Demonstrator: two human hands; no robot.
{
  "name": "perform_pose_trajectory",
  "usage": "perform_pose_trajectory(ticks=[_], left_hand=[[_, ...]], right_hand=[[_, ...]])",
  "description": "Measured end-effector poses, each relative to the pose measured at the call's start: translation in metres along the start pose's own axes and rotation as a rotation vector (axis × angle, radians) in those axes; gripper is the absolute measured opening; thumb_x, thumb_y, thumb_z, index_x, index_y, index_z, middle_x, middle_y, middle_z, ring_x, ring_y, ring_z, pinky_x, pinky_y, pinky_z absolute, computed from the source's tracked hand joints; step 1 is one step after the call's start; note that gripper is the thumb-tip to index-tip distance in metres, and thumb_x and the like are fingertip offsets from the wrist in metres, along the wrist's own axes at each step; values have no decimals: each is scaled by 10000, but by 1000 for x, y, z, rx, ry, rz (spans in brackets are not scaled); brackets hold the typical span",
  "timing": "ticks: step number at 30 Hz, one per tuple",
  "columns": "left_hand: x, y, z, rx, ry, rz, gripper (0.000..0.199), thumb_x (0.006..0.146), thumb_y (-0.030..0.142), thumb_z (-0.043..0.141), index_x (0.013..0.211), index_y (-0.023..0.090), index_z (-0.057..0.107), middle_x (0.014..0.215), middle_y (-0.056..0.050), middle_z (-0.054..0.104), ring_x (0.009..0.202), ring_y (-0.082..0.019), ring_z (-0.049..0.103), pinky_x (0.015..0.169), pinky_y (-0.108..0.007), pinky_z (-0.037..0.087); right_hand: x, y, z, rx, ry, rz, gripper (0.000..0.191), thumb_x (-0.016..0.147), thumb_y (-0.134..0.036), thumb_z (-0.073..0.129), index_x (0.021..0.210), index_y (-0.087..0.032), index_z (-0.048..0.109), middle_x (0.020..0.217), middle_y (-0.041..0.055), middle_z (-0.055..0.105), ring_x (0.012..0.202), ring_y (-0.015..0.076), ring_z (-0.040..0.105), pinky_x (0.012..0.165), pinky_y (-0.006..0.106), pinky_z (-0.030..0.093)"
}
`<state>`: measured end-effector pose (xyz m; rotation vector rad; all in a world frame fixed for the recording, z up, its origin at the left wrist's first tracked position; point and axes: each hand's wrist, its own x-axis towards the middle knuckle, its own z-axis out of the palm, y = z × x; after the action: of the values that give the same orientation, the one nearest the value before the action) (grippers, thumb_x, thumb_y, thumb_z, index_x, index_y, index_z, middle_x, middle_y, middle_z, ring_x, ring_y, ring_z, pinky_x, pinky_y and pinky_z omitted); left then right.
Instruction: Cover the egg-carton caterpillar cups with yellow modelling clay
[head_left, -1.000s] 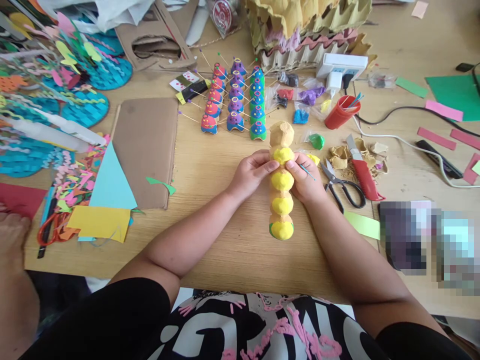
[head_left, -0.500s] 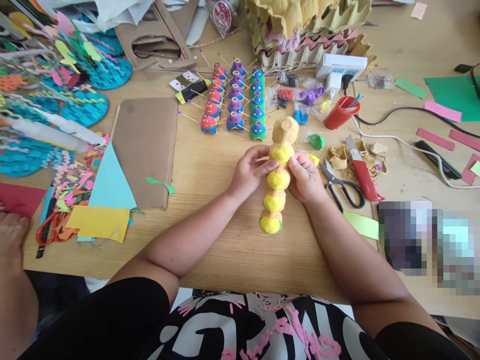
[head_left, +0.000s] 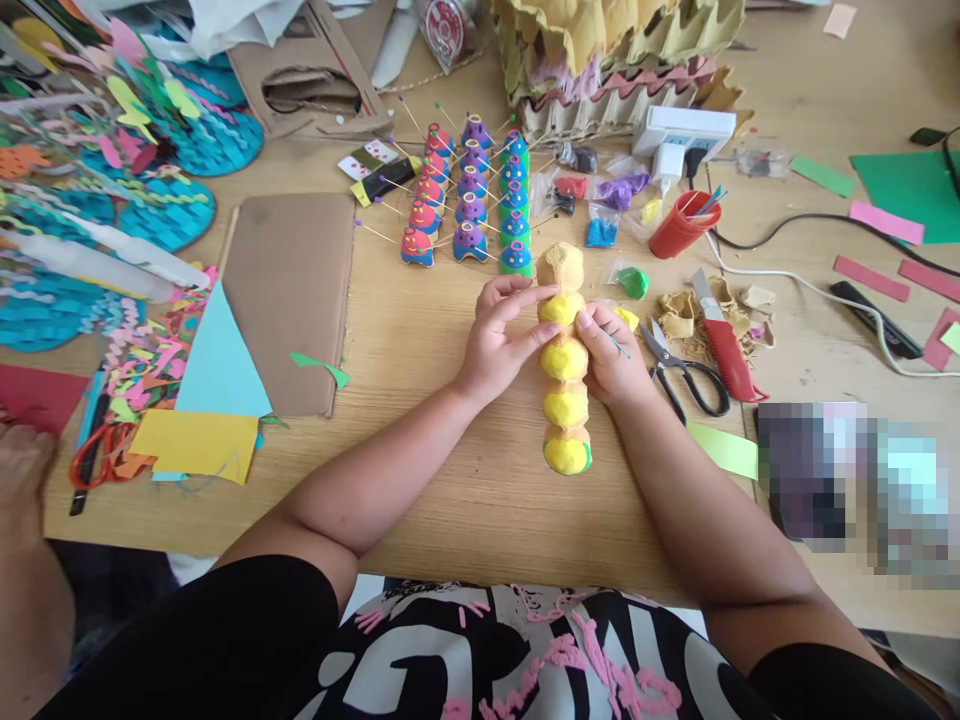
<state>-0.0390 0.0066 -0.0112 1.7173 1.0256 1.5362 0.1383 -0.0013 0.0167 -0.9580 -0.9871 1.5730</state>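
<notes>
A strip of five egg-carton cups [head_left: 565, 362], four coated yellow and the one at its 12 o'clock end bare tan, is held above a wooden table [head_left: 450, 520] in front of a person in a printed black shirt. The right hand [head_left: 615, 360], at the strip's 3 o'clock side, grasps its edge, thumb in front, with a thin blue stick [head_left: 619, 345] jutting from the same hand. The left hand [head_left: 499, 335], at 9 o'clock, has its fingers parted, index fingertip and thumb touching the strip around the second cup; whether it bears any grip cannot be told. A trace of green edges the cup at the 6 o'clock end. Seen from the strip, painted rows in red [head_left: 424, 220], purple [head_left: 471, 210] and blue-green [head_left: 515, 225] stand between 10 and 11 o'clock, stacked egg trays [head_left: 615, 45] just past 12, a red cup of sticks [head_left: 684, 230] between 1 and 2, black-handled scissors [head_left: 670, 357] and a red-handled knife [head_left: 727, 355] near 3, and a brown cardboard sheet [head_left: 289, 300] just past 9
</notes>
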Motion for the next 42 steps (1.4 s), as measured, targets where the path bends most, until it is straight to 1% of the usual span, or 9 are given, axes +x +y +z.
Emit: perform_pose_trajectory(ticks=[4, 10, 19, 22, 25, 30, 33, 37, 42], left_hand=[[0, 0, 2, -12, -7, 9, 445, 921, 525, 828, 1349, 415, 774, 1247, -54, 638, 1296, -252, 602, 1220, -472, 449], [1, 2, 2, 30, 31, 24, 403, 909, 568, 826, 1266, 382, 807, 1189, -38, 659, 1242, -224, 626, 1188, -418, 463], [1, 7, 2, 63, 58, -27, 445, 899, 672, 784, 1181, 329, 818, 1142, -44, 671, 1204, -226, 643, 1171, -429, 485], [1, 7, 1, 72, 60, -26, 440, 913, 662, 774, 1192, 325, 819, 1134, -46, 675, 1199, -232, 647, 1164, -433, 487], [1, 7, 0, 56, 35, -27, 442, 917, 646, 777, 1229, 335, 816, 1155, -51, 683, 1224, -242, 652, 1181, -436, 475], [2, 6, 1, 80, 30, -7, 517, 863, 666, 824, 1234, 307, 790, 1215, -64, 685, 1265, -261, 640, 1195, -456, 463], [2, 7, 2, 82, 43, 1, 462, 869, 632, 833, 1187, 301, 780, 1213, -65, 686, 1259, -259, 639, 1190, -463, 469], [2, 8, 4, 92, 80, 21, 397, 883, 589, 832, 1144, 294, 779, 1193, -65, 695, 1235, -248, 656, 1172, -457, 493], [0, 9, 4, 127, 113, 40, 361, 895, 570, 820, 1107, 280, 779, 1169, -62, 693, 1201, -242, 668, 1154, -466, 508]], right_hand=[[0, -1, 0, 2, -5, 6, 605, 728, -736, 889, 738, -242, 540, 641, -61, 503, 569, 102, 451, 545, 292, 342], [-1, -4, 0, -28, -20, 12, 604, 724, -740, 891, 734, -245, 545, 633, -61, 499, 550, 98, 421, 518, 291, 305], [-2, -2, -1, -57, -41, -13, 573, 769, -725, 868, 737, -247, 554, 648, -52, 495, 569, 106, 418, 521, 298, 307], [-2, -3, 0, -48, -41, -14, 573, 763, -709, 882, 731, -246, 548, 637, -57, 484, 563, 102, 416, 522, 293, 297], [-2, -3, 1, -20, -25, -10, 563, 761, -695, 893, 733, -244, 557, 642, -56, 501, 563, 99, 415, 529, 286, 293], [-1, 2, -1, -50, -6, -34, 552, 771, -694, 884, 734, -244, 567, 654, -53, 486, 599, 107, 425, 549, 284, 320], [1, 5, -4, -84, -25, -38, 551, 784, -705, 869, 739, -247, 565, 653, -52, 463, 594, 109, 409, 544, 289, 307], [1, 8, -7, -130, -56, -50, 526, 832, -687, 838, 753, -251, 556, 646, -57, 441, 566, 104, 363, 531, 296, 258], [1, 11, -10, -191, -73, -74, 508, 874, -682, 801, 763, -257, 546, 626, -61, 438, 552, 109, 355, 523, 300, 241]])
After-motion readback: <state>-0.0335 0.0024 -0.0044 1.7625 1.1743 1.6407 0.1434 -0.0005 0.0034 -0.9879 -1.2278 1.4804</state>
